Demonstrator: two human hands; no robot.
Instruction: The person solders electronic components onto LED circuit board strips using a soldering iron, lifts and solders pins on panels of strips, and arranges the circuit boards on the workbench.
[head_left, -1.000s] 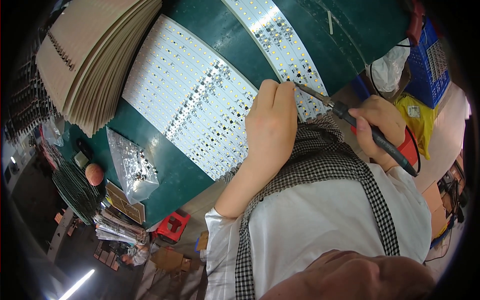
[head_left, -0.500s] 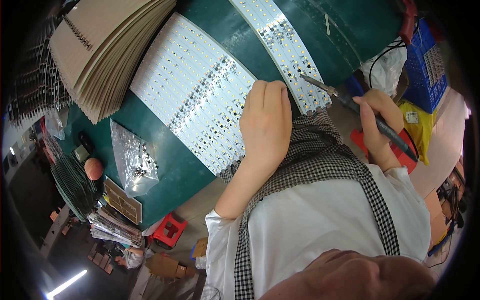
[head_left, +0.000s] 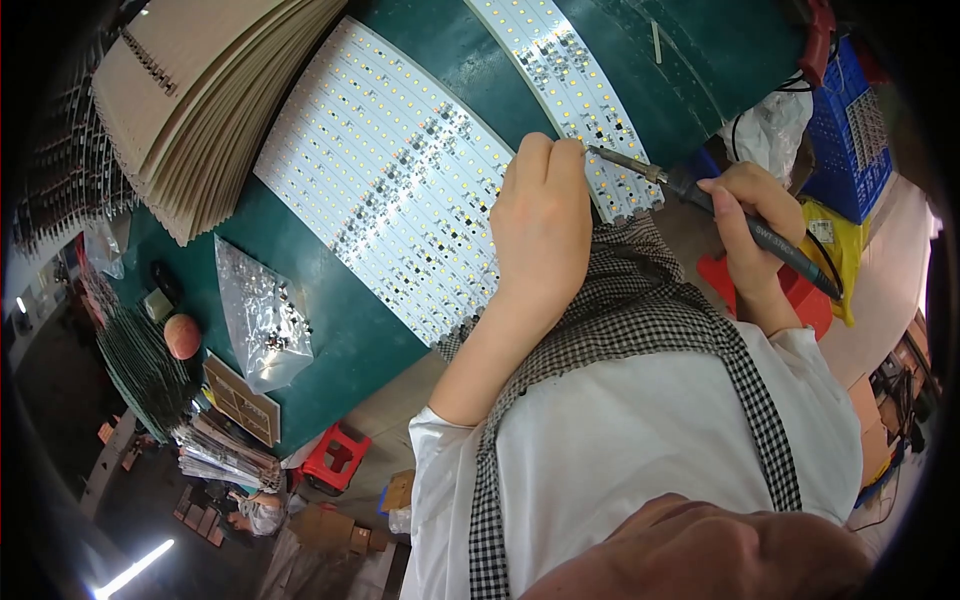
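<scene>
My left hand (head_left: 542, 225) lies on the near edge of a large white LED panel (head_left: 390, 190). Its fingers are closed and pinched together at the end of a narrow LED strip board (head_left: 565, 85); whatever is between them is hidden. My right hand (head_left: 752, 235) grips a dark-handled soldering iron (head_left: 770, 240) like a pen. The iron's metal tip (head_left: 605, 155) touches the narrow board right beside my left fingertips. Both boards lie on a dark green table (head_left: 345, 335).
A fanned stack of beige boards (head_left: 210, 100) lies at the table's far left. A clear bag of small parts (head_left: 262, 320) and a round peach-coloured object (head_left: 182, 336) sit nearer. A blue crate (head_left: 850, 140) stands to the right, and a red stool (head_left: 335, 455) on the floor below.
The iron tip and my left fingertips have crept slightly up along the narrow board. My right hand has turned, so the iron's dark handle now hides the red part seen before.
</scene>
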